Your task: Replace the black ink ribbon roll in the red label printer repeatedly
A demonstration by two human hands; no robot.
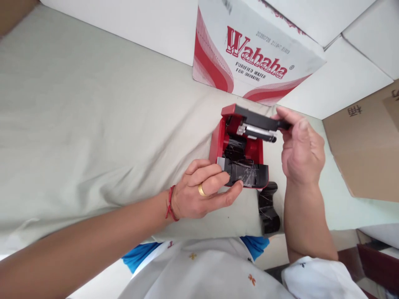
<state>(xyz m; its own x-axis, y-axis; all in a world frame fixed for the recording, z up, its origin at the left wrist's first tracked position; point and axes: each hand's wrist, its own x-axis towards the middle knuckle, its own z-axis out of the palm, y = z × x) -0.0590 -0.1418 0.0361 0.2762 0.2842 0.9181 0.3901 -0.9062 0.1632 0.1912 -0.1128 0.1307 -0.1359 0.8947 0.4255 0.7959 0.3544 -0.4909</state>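
A small red and black hinged machine [220, 143] stands on the cloth with its lid raised. Glossy black film [246, 172] lies inside and across its front lip. My left hand [204, 187], wearing a ring and a red string bracelet, grips the front left corner, the index finger along the front edge. My right hand [301, 141] pinches the end of the black lid [257, 118] and holds it tilted up. A metal bar and a roller [257, 133] show under the lid. Beside the front right corner, a wavy glossy black strip [269, 207] lies on the cloth.
Pale green cloth [93, 124] covers the table. Behind the machine stands a white and red Wahaha water carton [249, 54], with plain white boxes [339, 79] next to it. A brown cardboard box [368, 141] sits to the right. The table's front edge runs close to my body.
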